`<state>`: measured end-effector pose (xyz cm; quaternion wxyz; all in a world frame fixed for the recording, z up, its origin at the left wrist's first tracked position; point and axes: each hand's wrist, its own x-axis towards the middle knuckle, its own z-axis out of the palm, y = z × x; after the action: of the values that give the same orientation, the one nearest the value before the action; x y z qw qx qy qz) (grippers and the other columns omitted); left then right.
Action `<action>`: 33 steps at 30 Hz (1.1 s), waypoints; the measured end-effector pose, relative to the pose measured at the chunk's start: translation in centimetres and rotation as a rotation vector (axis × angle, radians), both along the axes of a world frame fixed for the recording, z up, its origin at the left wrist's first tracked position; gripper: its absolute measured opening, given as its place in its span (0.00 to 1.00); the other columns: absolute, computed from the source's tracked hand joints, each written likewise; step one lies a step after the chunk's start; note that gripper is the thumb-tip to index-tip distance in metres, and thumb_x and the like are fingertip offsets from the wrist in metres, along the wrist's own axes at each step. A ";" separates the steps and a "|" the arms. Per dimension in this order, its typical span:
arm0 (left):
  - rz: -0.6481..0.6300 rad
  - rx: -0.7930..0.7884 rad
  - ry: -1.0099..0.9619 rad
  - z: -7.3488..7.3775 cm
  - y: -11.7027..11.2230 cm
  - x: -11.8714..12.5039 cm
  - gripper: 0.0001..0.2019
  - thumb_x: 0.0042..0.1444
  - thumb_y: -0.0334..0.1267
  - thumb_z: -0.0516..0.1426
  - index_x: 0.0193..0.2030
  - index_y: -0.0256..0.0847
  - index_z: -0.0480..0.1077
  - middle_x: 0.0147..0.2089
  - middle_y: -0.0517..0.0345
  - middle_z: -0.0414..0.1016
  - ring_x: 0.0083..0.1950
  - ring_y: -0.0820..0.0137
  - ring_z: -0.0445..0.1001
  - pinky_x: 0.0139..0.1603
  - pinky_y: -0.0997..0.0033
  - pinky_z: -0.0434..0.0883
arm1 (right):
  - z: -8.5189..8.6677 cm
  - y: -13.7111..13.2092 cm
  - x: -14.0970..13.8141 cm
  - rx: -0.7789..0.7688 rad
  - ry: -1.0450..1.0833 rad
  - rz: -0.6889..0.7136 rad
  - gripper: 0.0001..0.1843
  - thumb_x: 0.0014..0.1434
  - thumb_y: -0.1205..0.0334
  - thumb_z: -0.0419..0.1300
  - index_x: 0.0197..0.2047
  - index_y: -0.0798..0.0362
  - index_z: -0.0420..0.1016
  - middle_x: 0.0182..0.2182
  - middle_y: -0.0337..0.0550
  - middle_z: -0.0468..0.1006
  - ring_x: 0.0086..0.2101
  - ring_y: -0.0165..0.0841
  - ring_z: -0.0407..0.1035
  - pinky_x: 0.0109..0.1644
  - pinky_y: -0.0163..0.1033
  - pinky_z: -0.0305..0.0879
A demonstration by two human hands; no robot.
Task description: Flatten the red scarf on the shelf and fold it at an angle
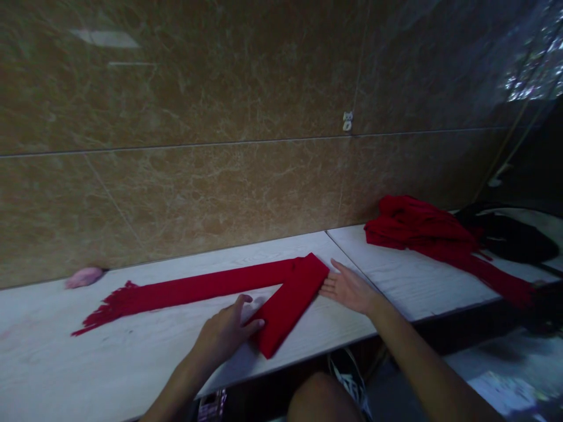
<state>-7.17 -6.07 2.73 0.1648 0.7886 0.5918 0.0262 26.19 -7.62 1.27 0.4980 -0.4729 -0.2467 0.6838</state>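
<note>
A red fringed scarf (211,287) lies along the white table, its fringe spread out at the left. Toward the right it bends at an angle, and a folded section slants down to the table's front edge. My left hand (226,328) is at the lower left edge of that slanting section, thumb over the cloth and fingers apart. Beside the bend, my right hand (347,287) is spread with its fingertips at the section's right edge. Neither hand is closed around the fabric.
Farther right, a heap of red scarves (417,225) lies against the wall, one end trailing toward the front edge. A black item (514,237) sits beyond it. A pink cloth-like thing (84,277) rests at the back left. My knee (323,398) shows below the table.
</note>
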 end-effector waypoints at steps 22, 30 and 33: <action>-0.040 0.373 0.057 0.0 12.6 1.2 0.19 0.72 0.43 0.46 0.59 0.38 0.72 0.60 0.43 0.76 0.61 0.55 0.75 0.60 0.52 0.70 | -2.3 7.9 -4.1 0.402 -1.874 0.276 0.35 0.74 0.51 0.39 0.75 0.62 0.57 0.73 0.54 0.51 0.73 0.46 0.45 0.74 0.58 0.44; -0.061 0.259 0.227 -0.9 13.0 -2.7 0.25 0.73 0.46 0.39 0.46 0.38 0.75 0.49 0.42 0.82 0.51 0.56 0.80 0.48 0.61 0.72 | -3.3 8.3 -3.5 0.478 -1.719 0.177 0.34 0.72 0.49 0.45 0.73 0.61 0.61 0.73 0.57 0.53 0.73 0.47 0.45 0.75 0.60 0.36; -0.045 0.264 0.294 -0.9 12.8 -2.7 0.27 0.72 0.43 0.38 0.45 0.34 0.77 0.49 0.38 0.82 0.51 0.53 0.81 0.50 0.57 0.72 | -3.7 8.2 -3.6 0.485 -1.681 0.172 0.34 0.72 0.48 0.46 0.73 0.59 0.61 0.73 0.56 0.52 0.73 0.46 0.44 0.76 0.59 0.32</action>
<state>-9.89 6.70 1.86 -0.0277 0.8117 0.5832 -0.0155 22.62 0.63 -2.41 0.1851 -0.6809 -0.7048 0.0732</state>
